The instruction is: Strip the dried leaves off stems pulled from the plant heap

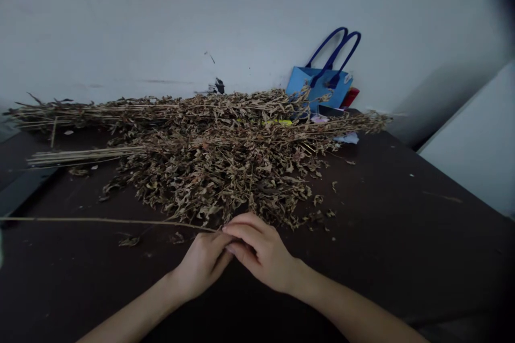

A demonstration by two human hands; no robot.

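Note:
A long, thin dried plant stalk [120, 221] stretches from the left edge of the view to my two hands. My left hand [201, 262] is closed around its right end. My right hand [261, 249] meets the left at the fingertips, its thumb and fingers pinched at the same end of the stalk; what exactly lies between them is hidden. Just beyond my hands spreads a heap of dry, curled brown leaves [225, 177]. Behind it lie long bundles of dried stalks [88, 155] with leaves still on them.
A dark table [386, 236] carries everything, with leaf crumbs scattered over it. At the back right a blue bag [300, 79] with dark blue handles leans by the wall, a red item [350, 97] beside it. A dark flat object [28, 187] lies at the left.

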